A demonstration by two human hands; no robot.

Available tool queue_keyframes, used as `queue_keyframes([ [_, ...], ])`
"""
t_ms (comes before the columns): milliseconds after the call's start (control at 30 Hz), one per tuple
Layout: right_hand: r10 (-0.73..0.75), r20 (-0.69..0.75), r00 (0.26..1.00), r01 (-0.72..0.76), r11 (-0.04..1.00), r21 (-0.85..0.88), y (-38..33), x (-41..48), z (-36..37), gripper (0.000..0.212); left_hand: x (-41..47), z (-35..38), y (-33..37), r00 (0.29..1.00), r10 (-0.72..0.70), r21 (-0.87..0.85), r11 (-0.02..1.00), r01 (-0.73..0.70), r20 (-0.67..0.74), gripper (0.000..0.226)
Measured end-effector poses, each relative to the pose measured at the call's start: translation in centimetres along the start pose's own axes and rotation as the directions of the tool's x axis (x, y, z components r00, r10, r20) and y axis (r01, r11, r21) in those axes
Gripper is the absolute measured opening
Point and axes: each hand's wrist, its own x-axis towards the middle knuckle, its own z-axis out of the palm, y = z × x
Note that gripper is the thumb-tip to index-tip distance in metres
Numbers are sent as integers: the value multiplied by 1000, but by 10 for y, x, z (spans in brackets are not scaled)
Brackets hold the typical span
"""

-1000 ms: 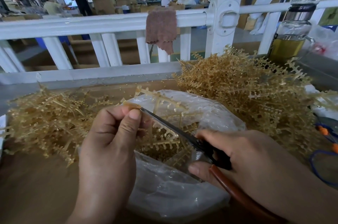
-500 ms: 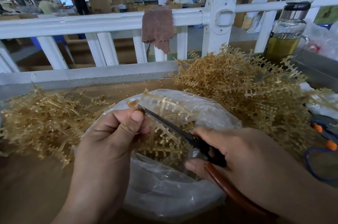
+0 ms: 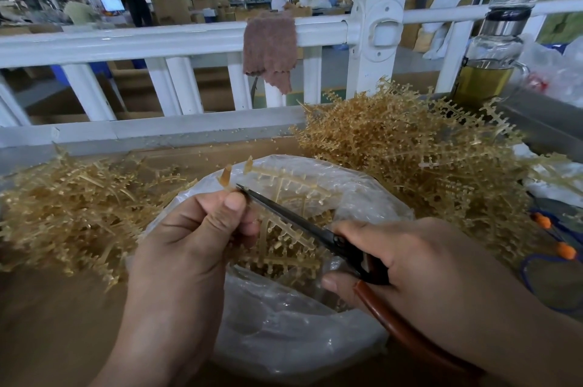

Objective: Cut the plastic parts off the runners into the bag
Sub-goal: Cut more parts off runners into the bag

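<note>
- Your left hand [image 3: 189, 238] pinches a tan plastic runner [image 3: 285, 194] between thumb and curled fingers, holding it over the mouth of the bag.
- Your right hand [image 3: 410, 260] is wrapped round the handles of the scissors [image 3: 303, 222]. The dark blades lie close together and the tip sits just beside your left thumb, against the runner's top branch.
- The clear plastic bag [image 3: 284, 339] stands at the middle of the desk's near edge with its mouth open upward. Tan plastic shows inside it, but you cannot tell loose parts from the runner's lower branches.
- A big heap of runners [image 3: 410, 150] lies on the right of the desk [image 3: 47, 323], touching the bag, and a lower heap [image 3: 63, 213] lies on the left.
- A glass bottle [image 3: 492, 71] with a metal lid stands at the far right corner, its lower part holding yellow liquid.
</note>
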Motion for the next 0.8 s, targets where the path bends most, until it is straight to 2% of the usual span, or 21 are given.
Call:
queue_keyframes([
  [300,2,39,999,-4,998,60,2,-1,0,77,-1,1,3,1000,-4,-1,1000,4,12,22],
  [467,-2,60,998,-1,999,47,0,0,-3,72,-1,-1,2,1000,-8,11,1000,8,14,21],
  [700,16,38,999,-17,999,26,0,-2,-2,77,0,-2,1,1000,-4,45,999,4,7,22],
  [800,17,36,999,-19,999,40,-1,-1,-2,73,-1,-4,2,1000,-6,58,998,5,9,29],
])
